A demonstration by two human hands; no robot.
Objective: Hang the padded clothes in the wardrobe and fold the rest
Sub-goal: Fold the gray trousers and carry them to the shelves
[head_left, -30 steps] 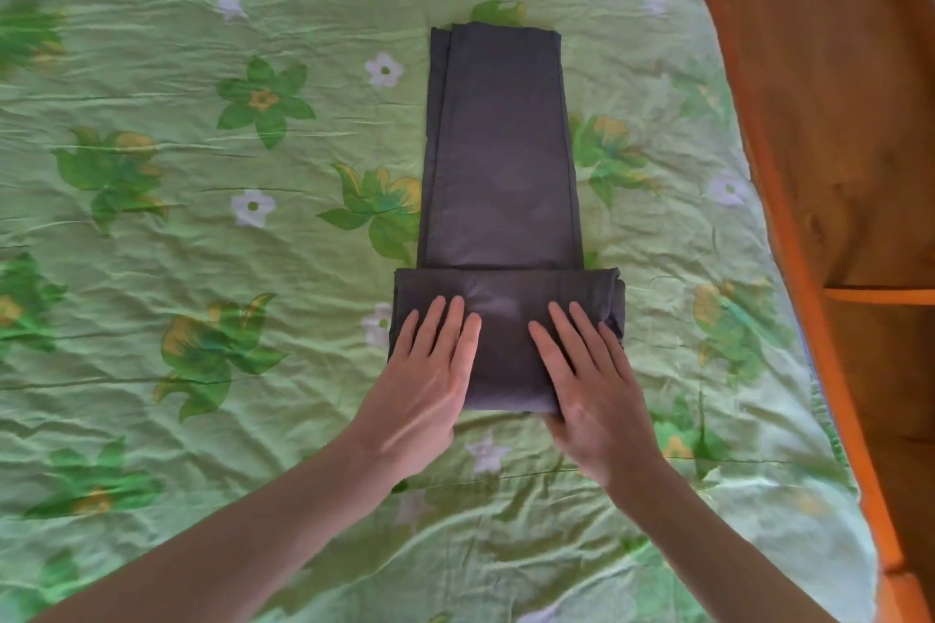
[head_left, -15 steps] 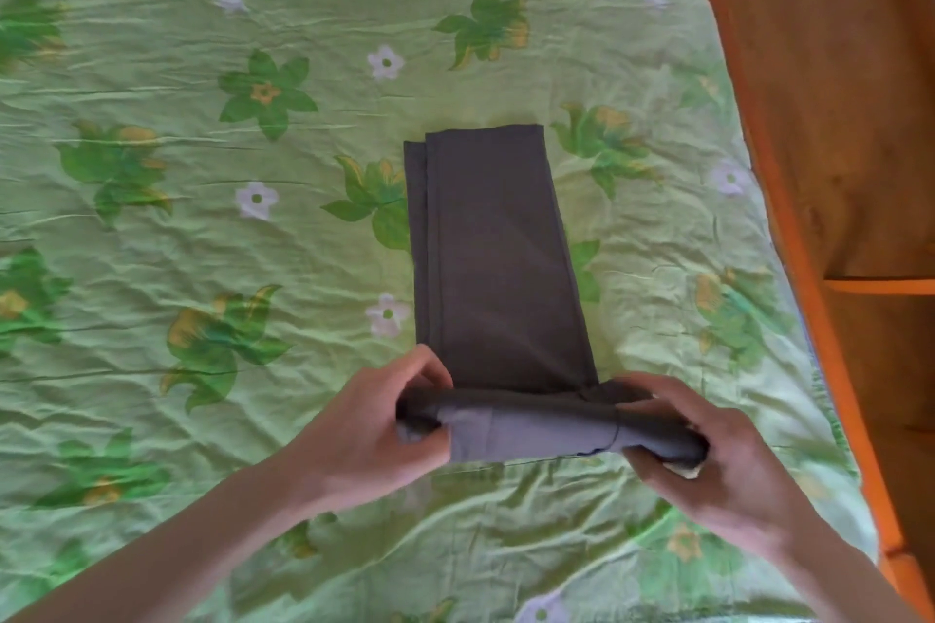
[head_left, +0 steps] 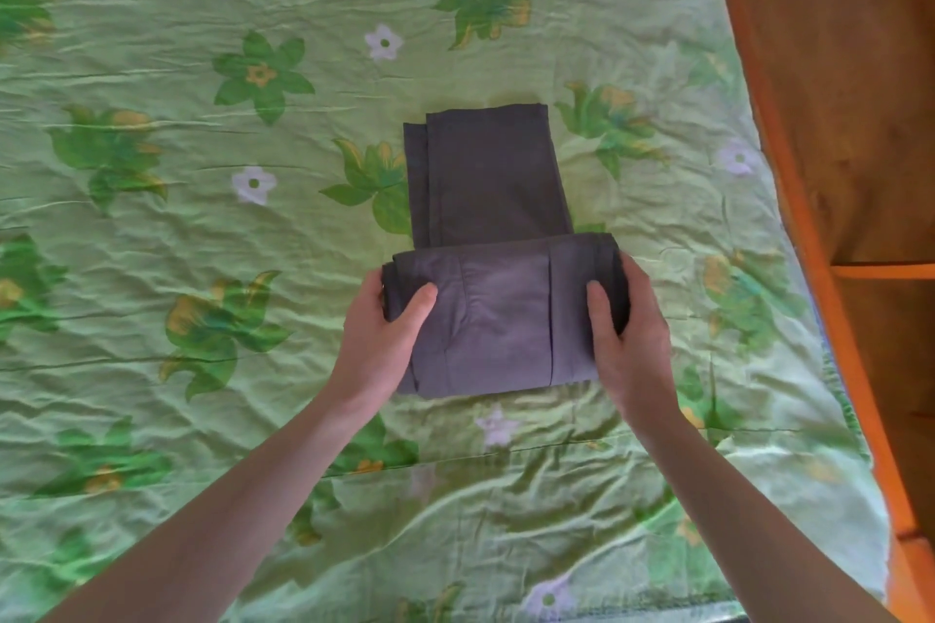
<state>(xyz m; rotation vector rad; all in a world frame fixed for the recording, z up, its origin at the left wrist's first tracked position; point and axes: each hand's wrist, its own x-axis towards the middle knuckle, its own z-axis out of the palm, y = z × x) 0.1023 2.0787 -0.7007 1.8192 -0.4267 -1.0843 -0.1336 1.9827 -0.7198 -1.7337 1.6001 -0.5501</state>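
Currently: dark grey trousers (head_left: 498, 238) lie on the green floral bedsheet (head_left: 152, 228), near mid-bed. Near end is folded into a thick band lying crosswise; the narrower leg section extends away from the person, flat, with one layer edge showing offset along its left side.

Left hand (head_left: 382, 339) grips the band's left end, thumb on top, fingers wrapped under and not visible. Right hand (head_left: 627, 334) grips the right end the same way, thumb on top, fingers curled round the edge. Both are closed on the fabric, not spread flat.

Judged step: rolling or folding the band onward over the remaining leg length. Fold partly done; roughly half the length looks uncovered.

Risks:
- Uneven advance of the two hands would skew the band against the leg section, which is already narrower than it.
- Offset left layer may slip out further if the fabric drags on the wrinkled sheet.
- Loose grip could let the inner layers unfold.

Wooden wardrobe (head_left: 835, 116) stands at the right, beside the bed edge.
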